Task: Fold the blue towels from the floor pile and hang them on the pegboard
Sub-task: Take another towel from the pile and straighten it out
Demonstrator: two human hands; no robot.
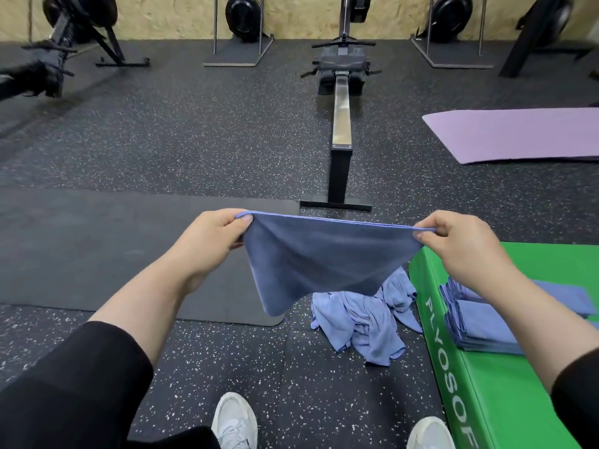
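Blue towel (319, 257): held up in the air above the floor, stretched by its top edge between both hands, lower portion hanging down in a rounded taper. The fabric appears doubled over; top hem runs taut and nearly level.

Left hand (215, 233): grip closed on the towel's left top corner, thumb and fingers curled and pinching the hem. Right hand (460, 241): grip likewise pinching the right top corner, fingers curled over the edge. Both forearms are bare below black sleeves (81, 377).

Floor pile (366, 319): crumpled lighter-blue towels lying on the floor directly below and behind the held towel, just beside the edge of a green box (505, 400).

Folded stack (479, 325): flat blue towels resting on top of the green box, partly hidden by the right forearm. White lettering runs along the box's near edge.

Surroundings: speckled black rubber floor (194, 124); a dark mat (97, 254) to the left under the left arm; a purple mat (518, 134) at far right; a rowing machine (340, 131) straight ahead, its rail pointing toward the viewer; further machines along the chipboard wall. Two white shoes (235, 422) at the bottom edge
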